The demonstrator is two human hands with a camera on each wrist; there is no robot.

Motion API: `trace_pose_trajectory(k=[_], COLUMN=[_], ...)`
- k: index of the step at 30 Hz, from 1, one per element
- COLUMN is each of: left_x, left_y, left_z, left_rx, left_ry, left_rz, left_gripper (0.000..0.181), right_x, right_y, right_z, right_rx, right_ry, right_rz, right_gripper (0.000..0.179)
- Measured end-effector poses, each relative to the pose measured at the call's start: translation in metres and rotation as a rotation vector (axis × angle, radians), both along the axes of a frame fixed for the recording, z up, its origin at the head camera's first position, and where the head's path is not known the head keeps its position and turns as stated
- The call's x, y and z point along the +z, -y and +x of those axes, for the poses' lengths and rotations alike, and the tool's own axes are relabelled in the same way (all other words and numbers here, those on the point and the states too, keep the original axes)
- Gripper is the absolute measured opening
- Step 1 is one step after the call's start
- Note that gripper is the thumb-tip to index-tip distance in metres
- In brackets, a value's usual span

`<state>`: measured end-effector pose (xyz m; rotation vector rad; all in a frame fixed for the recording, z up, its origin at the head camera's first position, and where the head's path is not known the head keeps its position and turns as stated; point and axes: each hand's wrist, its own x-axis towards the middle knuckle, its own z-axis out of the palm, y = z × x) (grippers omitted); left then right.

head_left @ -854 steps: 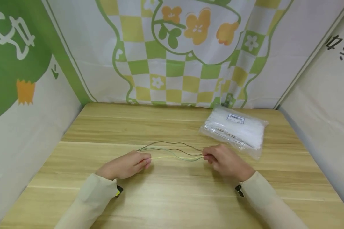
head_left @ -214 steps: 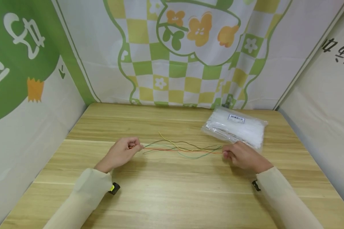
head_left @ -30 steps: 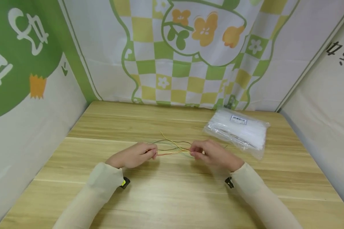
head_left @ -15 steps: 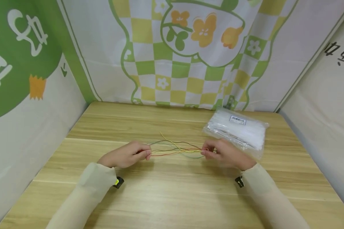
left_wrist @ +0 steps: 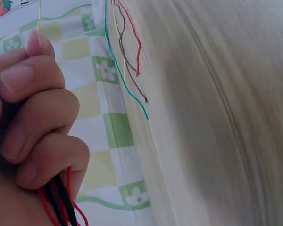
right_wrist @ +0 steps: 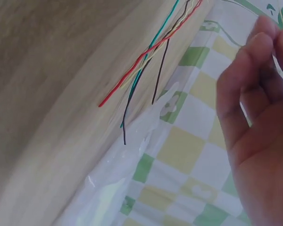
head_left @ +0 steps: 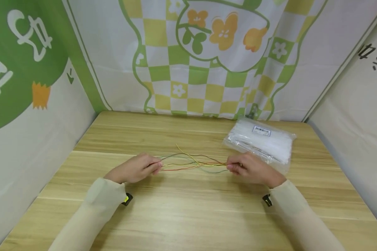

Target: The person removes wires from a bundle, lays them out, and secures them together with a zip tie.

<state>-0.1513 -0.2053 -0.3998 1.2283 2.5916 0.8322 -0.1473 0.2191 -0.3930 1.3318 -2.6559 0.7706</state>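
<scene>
In the head view my left hand (head_left: pixel 135 168) and right hand (head_left: pixel 254 169) face each other low over the table. My left thumb and index finger pinch a thin yellow wire (left_wrist: pixel 39 19). The other left fingers curl round a bundle of red and black wires (left_wrist: pixel 61 200), which sticks out below the palm. My right thumb and index finger pinch the yellow wire (right_wrist: pixel 282 16) at the other side; the rest of that hand is bent loosely. Beneath it several loose wires lie lengthwise: a red wire (right_wrist: pixel 127 75), a green wire (left_wrist: pixel 114 61), dark ones and yellow ones.
A clear plastic bag (head_left: pixel 260 139) of white strips, with a barcode label, lies at the back right, just behind my right hand. The wooden table (head_left: pixel 188 216) meets patterned cloth walls (head_left: pixel 194 75) at the back and sides.
Over the last second my hands move apart, the right one going right, with the yellow wire drawn out between them. Seven seconds ago a red wire was stretched there; red now lies among the loose wires.
</scene>
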Motion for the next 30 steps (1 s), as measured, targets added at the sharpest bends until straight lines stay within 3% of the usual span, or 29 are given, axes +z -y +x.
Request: trace_pose_trajectory(k=[4, 11, 14, 19, 23, 30], left_x=[-0.001, 0.007, 0.009, 0.01, 0.009, 0.009], left_y=[0.0, -0.009, -0.01, -0.008, -0.004, 0.003], left_z=[0.002, 0.007, 0.007, 0.01, 0.011, 0.013], left_rx=[0.001, 0.009, 0.015, 0.036, 0.053, 0.09], left_ry=[-0.042, -0.111, -0.105, -0.029, -0.013, -0.004], left_rz=[-0.062, -0.137, -0.141, -0.148, -0.153, -0.177], left_gripper=[0.037, 0.039, 0.04, 0.038, 0.033, 0.027], right_x=[0.0, 0.006, 0.008, 0.01, 0.007, 0.007], right_y=[0.003, 0.004, 0.002, -0.002, -0.003, -0.001], right_z=[0.0, 0.003, 0.001, -0.001, -0.002, -0.002], right_rx=[0.043, 0.0, -0.008, -0.013, -0.021, -0.088], right_ry=[-0.115, -0.289, -0.29, -0.209, -0.172, -0.27], right_rz=[0.078, 0.279, 0.271, 0.248, 0.243, 0.275], right_gripper=[0.026, 0.029, 0.03, 0.028, 0.028, 0.033])
